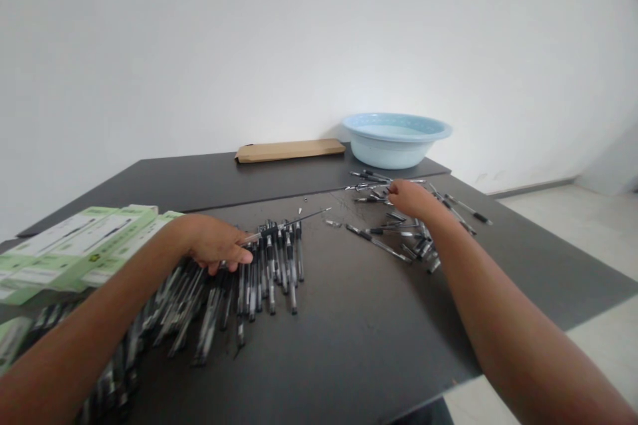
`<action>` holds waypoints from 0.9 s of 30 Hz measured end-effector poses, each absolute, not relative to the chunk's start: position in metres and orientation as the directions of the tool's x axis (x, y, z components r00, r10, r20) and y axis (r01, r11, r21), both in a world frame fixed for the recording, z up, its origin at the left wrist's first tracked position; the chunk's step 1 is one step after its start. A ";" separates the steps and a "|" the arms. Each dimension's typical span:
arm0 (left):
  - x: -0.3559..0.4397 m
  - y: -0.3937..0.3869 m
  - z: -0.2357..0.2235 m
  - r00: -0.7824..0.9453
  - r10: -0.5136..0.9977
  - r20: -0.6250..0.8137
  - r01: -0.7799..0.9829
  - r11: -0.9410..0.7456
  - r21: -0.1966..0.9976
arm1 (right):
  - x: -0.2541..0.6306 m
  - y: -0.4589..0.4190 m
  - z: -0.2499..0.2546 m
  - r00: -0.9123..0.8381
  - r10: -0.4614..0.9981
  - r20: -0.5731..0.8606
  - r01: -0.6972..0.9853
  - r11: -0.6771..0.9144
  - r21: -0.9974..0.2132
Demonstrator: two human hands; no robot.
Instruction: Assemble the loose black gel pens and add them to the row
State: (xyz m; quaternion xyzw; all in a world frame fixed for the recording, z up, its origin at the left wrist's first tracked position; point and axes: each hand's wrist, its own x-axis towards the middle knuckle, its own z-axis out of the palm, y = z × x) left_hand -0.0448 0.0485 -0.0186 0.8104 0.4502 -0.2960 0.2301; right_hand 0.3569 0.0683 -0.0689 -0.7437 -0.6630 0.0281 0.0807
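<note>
My left hand (219, 246) is closed around the clear barrel of a gel pen (268, 232). The pen's thin refill pokes out at the front, pointing right. Below and beside this hand lies a large heap of clear pens with black grips (249, 285). My right hand (411, 199) reaches over a looser scatter of pens and pen parts (421, 246) on the right. Its fingers are pinched together near the pens; what they grip, if anything, is too small to make out.
Green-and-white boxes (74, 246) lie at the left behind my forearm. A flattened brown cardboard piece (289, 150) rests at the back of the dark table (343, 332), against the wall. A light blue basin (393, 146) stands at the back right. Small tips (333, 223) lie mid-table.
</note>
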 end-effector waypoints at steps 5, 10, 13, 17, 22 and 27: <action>-0.041 0.048 -0.015 0.364 0.556 -0.747 0.908 -0.391 0.151 | 0.348 0.066 -0.067 0.164 0.973 0.160 0.963 -0.123 -0.242; -0.043 0.051 -0.019 0.342 0.568 -0.748 0.917 -0.375 0.135 | 0.337 0.065 -0.064 0.107 0.962 0.249 0.929 -0.007 -0.370; -0.045 0.054 -0.022 0.384 0.530 -0.756 0.903 -0.387 0.187 | 0.327 0.062 -0.064 0.040 0.946 0.323 0.900 0.106 -0.423; -0.045 0.054 -0.022 0.403 0.496 -0.769 0.895 -0.389 0.219 | 0.313 0.059 -0.066 -0.040 0.917 0.396 0.848 0.241 -0.472; -0.042 0.052 -0.020 0.378 0.498 -0.780 0.903 -0.384 0.192 | 0.292 0.053 -0.070 -0.143 0.883 0.448 0.753 0.390 -0.530; -0.042 0.053 -0.022 0.379 0.532 -0.757 0.895 -0.420 0.153 | 0.271 0.040 -0.070 -0.250 0.863 0.439 0.602 0.494 -0.628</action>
